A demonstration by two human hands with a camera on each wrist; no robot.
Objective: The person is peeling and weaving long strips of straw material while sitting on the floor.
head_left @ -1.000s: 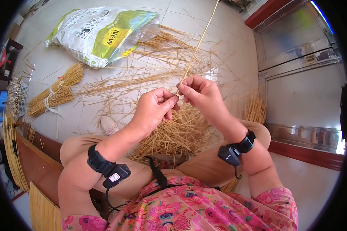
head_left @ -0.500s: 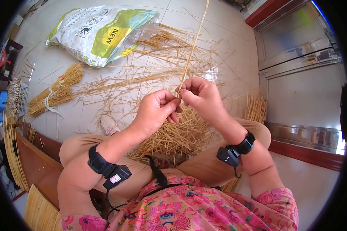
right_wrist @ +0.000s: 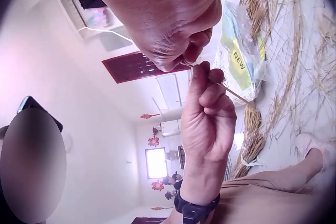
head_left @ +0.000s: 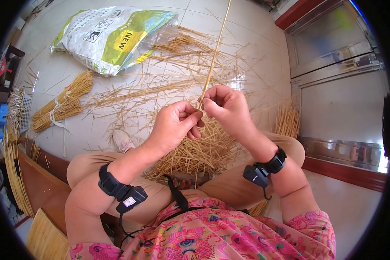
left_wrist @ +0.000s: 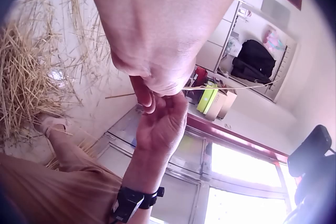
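1. Long, thin, golden straw stalk (head_left: 214,56): slightly bowed, tilted, held above the loose yellow straw pile (head_left: 203,149).
2. Your left hand (head_left: 172,126) pinches it; your right hand (head_left: 230,109) pinches just beside, fingers curled.
3. Versus a second ago, the stalk's far part has swung left in head view.

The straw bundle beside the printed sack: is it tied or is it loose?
Tied. A white strip goes around the straw bundle, with one end of the strip hanging free.
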